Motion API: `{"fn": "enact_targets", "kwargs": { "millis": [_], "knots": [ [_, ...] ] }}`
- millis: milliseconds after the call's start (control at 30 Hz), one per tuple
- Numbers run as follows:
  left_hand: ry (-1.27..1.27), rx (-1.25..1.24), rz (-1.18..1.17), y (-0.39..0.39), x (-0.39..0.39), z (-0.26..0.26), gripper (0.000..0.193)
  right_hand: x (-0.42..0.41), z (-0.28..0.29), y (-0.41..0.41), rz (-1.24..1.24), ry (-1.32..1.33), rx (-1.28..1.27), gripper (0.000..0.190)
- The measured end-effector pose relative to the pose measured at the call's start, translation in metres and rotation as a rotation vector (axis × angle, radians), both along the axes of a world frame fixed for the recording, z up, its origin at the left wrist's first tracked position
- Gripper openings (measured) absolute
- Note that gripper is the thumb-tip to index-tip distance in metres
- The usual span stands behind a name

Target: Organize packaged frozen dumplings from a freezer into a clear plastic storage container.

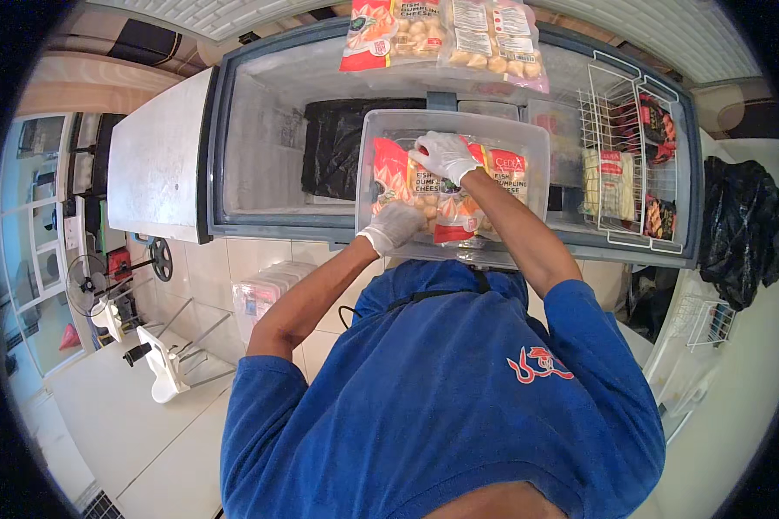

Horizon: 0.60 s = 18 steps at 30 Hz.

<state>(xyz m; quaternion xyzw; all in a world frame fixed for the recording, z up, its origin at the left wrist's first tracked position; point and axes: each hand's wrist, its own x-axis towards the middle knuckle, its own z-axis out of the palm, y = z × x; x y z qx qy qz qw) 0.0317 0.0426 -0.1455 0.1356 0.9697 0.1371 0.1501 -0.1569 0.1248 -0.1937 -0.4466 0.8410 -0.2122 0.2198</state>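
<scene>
A clear plastic box (540,139) rests across the front of the chest freezer in front of me. Inside it lie packs of frozen fish dumplings, a left pack (389,172) and a right pack (510,167), side by side. White gloves cover both hands. My right hand (446,156) is at the upper edge of the left pack, its fingers curled, with red wrapping showing between thumb and finger. Lower down, my left hand (397,226) touches the bottom of the left pack; its fingertips are partly hidden, so its grip is unclear.
Two more dumpling packs (393,36) lie on the freezer's (285,228) back rim. A wire basket (630,146) with food packs hangs inside at right. Black plastic (337,148) lies inside at left. Stacked clear boxes (269,292) and a white high chair (162,366) stand at left.
</scene>
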Motion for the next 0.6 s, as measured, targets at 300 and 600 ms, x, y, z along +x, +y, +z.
{"fn": "enact_targets", "kwargs": {
  "millis": [300, 600],
  "knots": [
    [-0.124, 0.143, 0.015, -0.001, 0.010, -0.001, 0.013, 0.010, 0.016, -0.006, 0.099, -0.015, 0.112, 0.040],
    [-0.141, 0.054, 0.551, -0.004, 0.035, 0.029, 0.032, 0.030, 0.003, -0.043, -0.010, -0.006, -0.123, 0.047]
  ]
}}
